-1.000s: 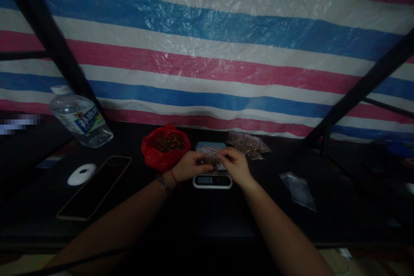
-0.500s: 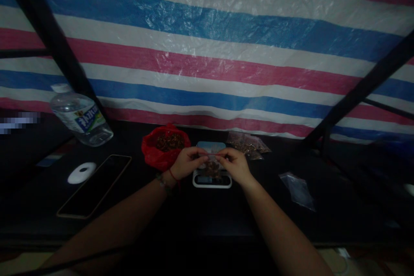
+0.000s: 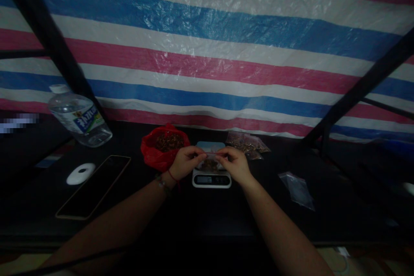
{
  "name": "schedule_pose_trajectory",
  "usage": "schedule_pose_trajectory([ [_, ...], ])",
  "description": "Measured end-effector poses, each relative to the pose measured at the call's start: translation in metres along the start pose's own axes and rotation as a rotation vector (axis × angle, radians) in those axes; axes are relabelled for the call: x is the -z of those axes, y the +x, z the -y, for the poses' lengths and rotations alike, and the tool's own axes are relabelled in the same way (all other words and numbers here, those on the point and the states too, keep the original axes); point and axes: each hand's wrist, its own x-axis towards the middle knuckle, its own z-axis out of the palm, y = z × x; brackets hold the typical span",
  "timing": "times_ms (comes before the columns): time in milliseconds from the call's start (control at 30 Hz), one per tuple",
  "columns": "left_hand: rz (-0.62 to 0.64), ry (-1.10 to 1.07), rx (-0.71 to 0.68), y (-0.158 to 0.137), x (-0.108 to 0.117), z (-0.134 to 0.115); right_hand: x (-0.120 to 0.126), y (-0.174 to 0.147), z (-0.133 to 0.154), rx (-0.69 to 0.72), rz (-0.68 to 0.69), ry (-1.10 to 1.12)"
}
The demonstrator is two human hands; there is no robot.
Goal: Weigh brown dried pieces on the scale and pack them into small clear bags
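Our left hand (image 3: 185, 161) and right hand (image 3: 235, 163) meet over the small scale (image 3: 211, 176), each pinching one top corner of a small clear bag (image 3: 210, 162) between thumb and fingertips. The bag hangs just above the scale's platform, near the middle of the tabletop (image 3: 207, 211) towards its back edge; we cannot tell whether it touches the platform.

The tabletop is dark, and the scene is dim. Behind its back edge hangs a tarp (image 3: 207, 51) striped blue, white and pink, crossed by dark slanting frame bars at left and right.

Our forearms reach in from the near edge and converge, wrists low, knuckles up; a red thread circles the left wrist.

The bag is transparent, stretched flat between the pinches, with a clump of brownish pieces in its lower part.

Just left of our left hand sits an open red bag (image 3: 163, 148) holding similar brown pieces. Behind the right hand lie filled clear packets (image 3: 247, 142). An empty clear bag (image 3: 296, 189) lies well to the right. Towards the left edge are a phone (image 3: 93, 186), a white disc (image 3: 80, 174) and a water bottle (image 3: 79, 116).
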Motion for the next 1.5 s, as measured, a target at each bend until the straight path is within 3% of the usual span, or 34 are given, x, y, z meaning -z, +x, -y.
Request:
schedule_pose_trajectory([
  [267, 0.025, 0.041, 0.024, 0.0, -0.002, 0.0, 0.0, 0.002, 0.002, 0.008, 0.013, -0.076],
  [967, 0.127, 0.172, -0.154, -0.003, -0.005, -0.017, -0.009, -0.005, 0.01, 0.12, 0.079, -0.097],
  [1067, 0.119, 0.151, -0.114, -0.003, -0.004, -0.016, -0.007, -0.004, 0.011, 0.111, 0.078, -0.091],
  [1267, -0.011, 0.027, 0.041, 0.0, -0.001, -0.009, 0.004, 0.001, 0.009, 0.03, -0.016, -0.047],
  [1500, -0.039, -0.015, 0.062, 0.003, 0.001, -0.008, 0.01, 0.002, 0.005, 0.009, -0.027, -0.005],
])
